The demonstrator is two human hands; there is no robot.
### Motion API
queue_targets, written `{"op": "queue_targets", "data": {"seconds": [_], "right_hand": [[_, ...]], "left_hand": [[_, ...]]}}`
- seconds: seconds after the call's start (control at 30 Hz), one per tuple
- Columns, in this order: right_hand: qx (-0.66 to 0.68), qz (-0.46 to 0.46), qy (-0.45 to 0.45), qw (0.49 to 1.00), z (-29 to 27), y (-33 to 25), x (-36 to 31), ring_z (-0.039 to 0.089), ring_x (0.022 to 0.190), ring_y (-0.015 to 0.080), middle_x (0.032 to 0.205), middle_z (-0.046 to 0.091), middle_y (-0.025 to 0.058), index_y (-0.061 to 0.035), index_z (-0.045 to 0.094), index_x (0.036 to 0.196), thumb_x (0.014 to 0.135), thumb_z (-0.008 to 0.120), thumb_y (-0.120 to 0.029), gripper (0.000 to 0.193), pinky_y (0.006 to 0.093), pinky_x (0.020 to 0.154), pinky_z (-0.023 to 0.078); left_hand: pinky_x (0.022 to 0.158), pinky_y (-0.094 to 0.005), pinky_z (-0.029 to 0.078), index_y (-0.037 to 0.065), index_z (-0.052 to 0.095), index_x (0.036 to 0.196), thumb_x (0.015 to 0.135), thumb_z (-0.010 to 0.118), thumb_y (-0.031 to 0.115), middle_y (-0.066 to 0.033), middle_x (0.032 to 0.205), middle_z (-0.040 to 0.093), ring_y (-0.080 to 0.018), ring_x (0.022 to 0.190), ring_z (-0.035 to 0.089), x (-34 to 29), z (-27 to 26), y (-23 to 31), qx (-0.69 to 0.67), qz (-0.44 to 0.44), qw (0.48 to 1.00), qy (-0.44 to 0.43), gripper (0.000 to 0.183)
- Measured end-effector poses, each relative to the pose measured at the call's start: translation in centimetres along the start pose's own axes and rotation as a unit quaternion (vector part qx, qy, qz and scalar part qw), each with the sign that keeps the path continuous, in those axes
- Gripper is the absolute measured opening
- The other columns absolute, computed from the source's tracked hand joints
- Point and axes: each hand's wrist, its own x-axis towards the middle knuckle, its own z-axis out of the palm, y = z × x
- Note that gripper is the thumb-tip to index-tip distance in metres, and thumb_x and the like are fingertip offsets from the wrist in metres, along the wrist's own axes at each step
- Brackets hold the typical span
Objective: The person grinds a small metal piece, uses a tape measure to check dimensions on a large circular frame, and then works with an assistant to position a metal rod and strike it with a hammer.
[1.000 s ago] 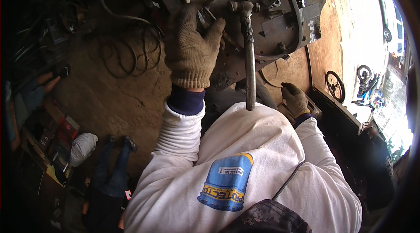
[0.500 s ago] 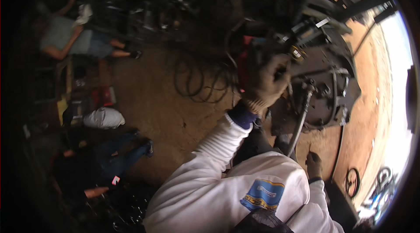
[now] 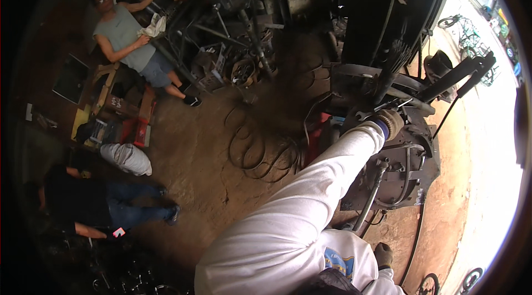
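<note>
My left arm, in a white sleeve, stretches out to the dark metal assembly (image 3: 407,178). At its end my left hand (image 3: 392,123), in a tan knit glove, is among the metal parts at the assembly's far side; its fingers are turned away and hidden. Beside it lies what looks like an open-ended wrench (image 3: 361,115). A grey hose or pipe (image 3: 370,198) runs from a fitting on the assembly toward me. Lower right, my gloved right hand (image 3: 383,255) hangs low near my body, apart from the assembly; its finger position is unclear.
Coiled cable (image 3: 257,154) lies on the dirt floor left of the assembly. A person in a grey sleeveless top (image 3: 124,34) holds a cloth at the far left; another in dark clothes (image 3: 77,195) is nearer. Wooden crates (image 3: 147,112) and a filled white sack (image 3: 127,158) are beside them.
My left hand has reached farther out and to the right, onto the assembly's far side. The view has shifted, showing more of the far workshop. My right hand stays low.
</note>
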Motion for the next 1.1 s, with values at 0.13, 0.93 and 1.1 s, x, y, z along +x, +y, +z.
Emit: {"op": "queue_targets", "data": {"seconds": [0.13, 0.93, 1.1], "right_hand": [[-0.006, 0.001, 0.030, 1.000, -0.4, 0.6, -2.2, 0.063, 0.058, 0.0188, 0.078, 0.068, 0.0072, 0.0018, 0.069, 0.107, 0.095, 0.062, -0.023, 0.028, 0.0323, 0.052, 0.051], [0.034, -0.017, -0.025, 0.999, 0.4, 3.6, -0.5, 0.065, 0.061, 0.0202, 0.079, 0.069, 0.0101, 0.0015, 0.069, 0.109, 0.096, 0.060, -0.025, 0.031, 0.0337, 0.053, 0.051], [0.064, 0.012, -0.030, 0.997, 0.3, 6.9, -0.7, 0.065, 0.058, 0.0208, 0.074, 0.068, 0.0100, 0.0036, 0.069, 0.110, 0.095, 0.061, -0.025, 0.033, 0.0341, 0.053, 0.051]], "left_hand": [[0.089, -0.0541, 0.057, 0.020, 0.072, 0.126, 0.093, 0.069, 0.021, -0.0088, 0.126, 0.071, -0.0356, 0.118, 0.067, 0.5, -0.1, 0.2, -0.020, 0.007, 0.998, -0.057, 0.033], [0.048, -0.0229, 0.043, 0.014, 0.067, 0.121, 0.106, 0.055, 0.024, 0.0008, 0.074, 0.063, -0.0046, 0.058, 0.059, -31.8, 9.8, 1.3, -0.650, -0.173, 0.689, 0.269, 0.021], [0.082, -0.0450, 0.054, 0.011, 0.067, 0.111, 0.098, 0.060, 0.041, -0.0180, 0.103, 0.072, -0.0380, 0.096, 0.069, -43.3, 24.0, 5.5, -0.412, -0.275, 0.864, 0.084, 0.033]]}}
